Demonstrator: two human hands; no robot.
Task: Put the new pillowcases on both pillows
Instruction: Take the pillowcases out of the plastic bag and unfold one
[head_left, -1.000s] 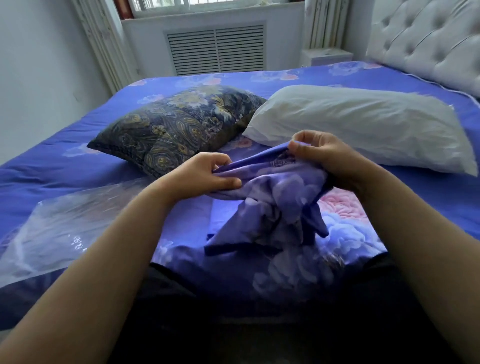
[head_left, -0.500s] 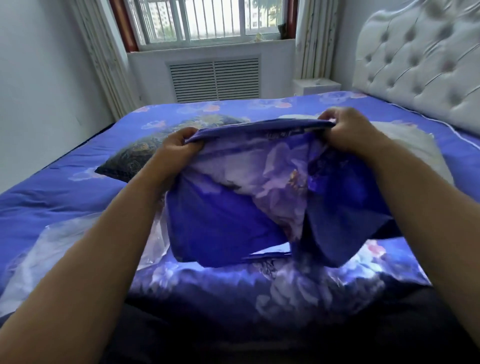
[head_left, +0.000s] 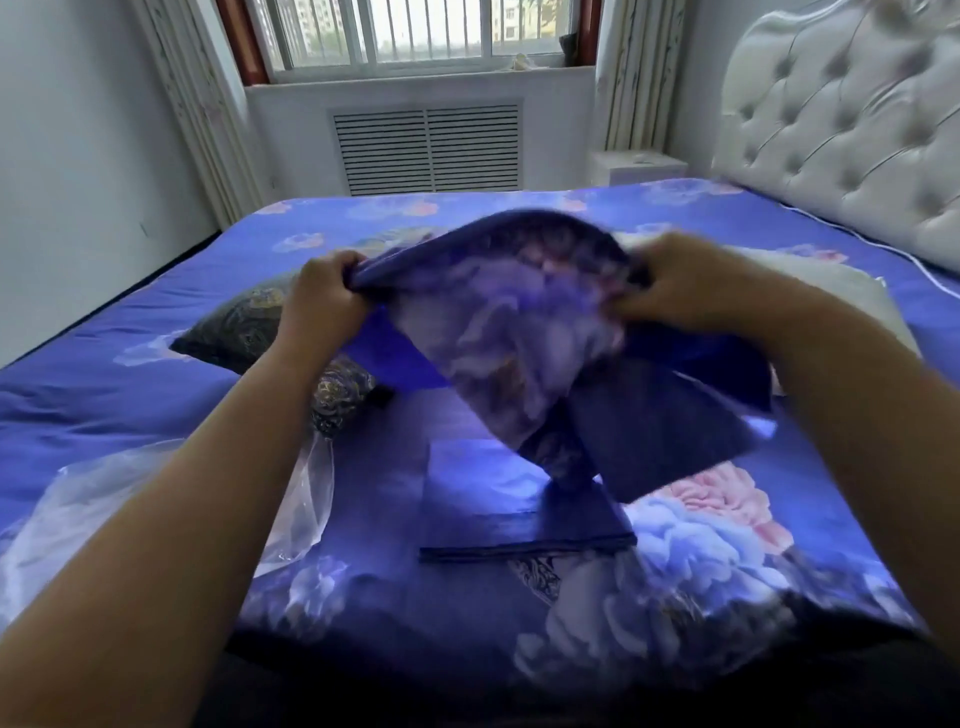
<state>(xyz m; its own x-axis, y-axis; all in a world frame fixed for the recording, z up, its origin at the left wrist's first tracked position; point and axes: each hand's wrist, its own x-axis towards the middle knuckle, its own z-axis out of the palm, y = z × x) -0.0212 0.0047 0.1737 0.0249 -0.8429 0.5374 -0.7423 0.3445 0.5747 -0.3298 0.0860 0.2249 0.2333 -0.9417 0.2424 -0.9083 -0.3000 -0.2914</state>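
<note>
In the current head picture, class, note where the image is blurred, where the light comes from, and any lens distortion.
Head view: motion blur smears the pillowcase held up by the left hand and right hand; daylight enters through the window behind, leaving the near bed edge dark; the wide lens bends the headboard and curtains; the folded pillowcase on the bed looks sharper.

The bed bears two pillows, a plastic bag, a folded pillowcase.
</note>
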